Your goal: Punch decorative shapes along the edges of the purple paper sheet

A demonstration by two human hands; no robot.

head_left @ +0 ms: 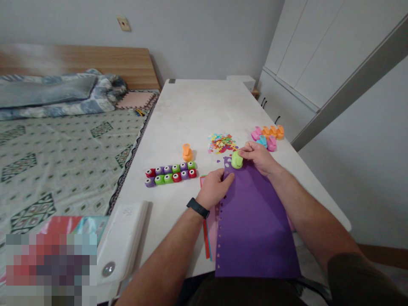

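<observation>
Right hand closed on a light-green, rounded plastic craft punch, thumb and fingers together on it; the punch sits at the far edge of a deep-purple paper sheet, near its left corner. Left hand clamped on the sheet's left edge, thumb on top, other fingers partly hidden. Progress, as judged: small holes run down most of the left edge, larger cut-outs by the corner; the sheet's middle and visible right side look uncut. Pose: both forearms reach forward and converge, right wrist bent inward, left palm low. Farther out: a loose heap of multicoloured paper cut-outs just beyond the punch, on a white rectangular table.
</observation>
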